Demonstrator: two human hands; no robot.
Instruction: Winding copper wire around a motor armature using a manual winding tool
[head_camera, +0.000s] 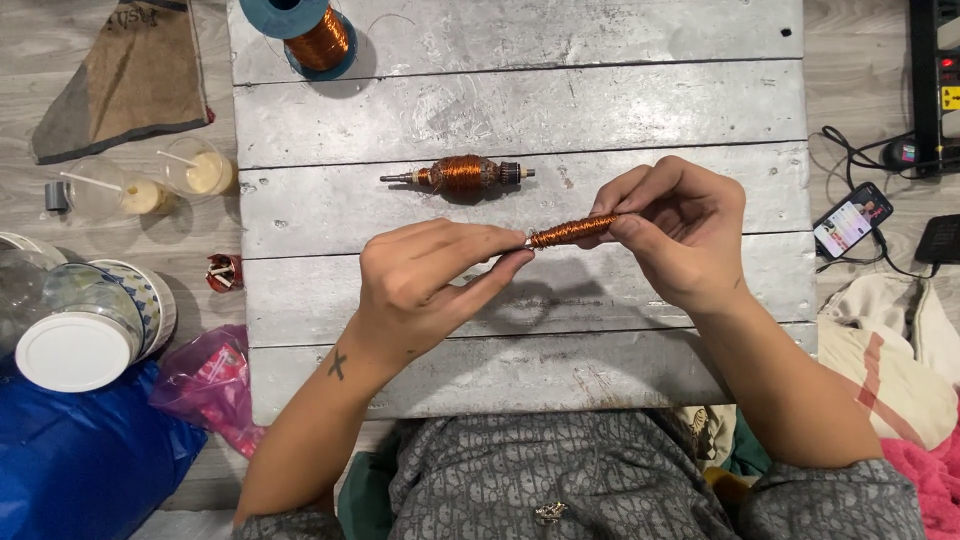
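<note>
a low counter (640, 110) of grey, scuffed metal-coated planks lies on a pale wood-look floor (860, 60), and everything else is placed from that counter. off its left edge sit a tan and grey cloth bag (120, 80), two clear plastic cups with straws (165, 180), a stack of bowls under a white round lid (72, 350), a pink plastic bag (215, 385) and a blue plastic sheet (80, 450). off its right edge are a lit phone on a black cable (852, 220), a black power strip (935, 80) and cream and pink fabric (905, 380). the counter's right half and its near plank have bare room; the far left corner carries a blue spool of copper wire (315, 35), and a copper-wound motor armature on a steel shaft (462, 176) lies near the middle.

just above the counter's centre, a slim rod wrapped tightly in shiny copper wire (572, 231) is held level, tilted slightly up to the right. the left hand (430, 285) pinches its silvery left tip in a fingertip grip; the right hand (675, 235) closes its grip round the right end, hiding it.
</note>
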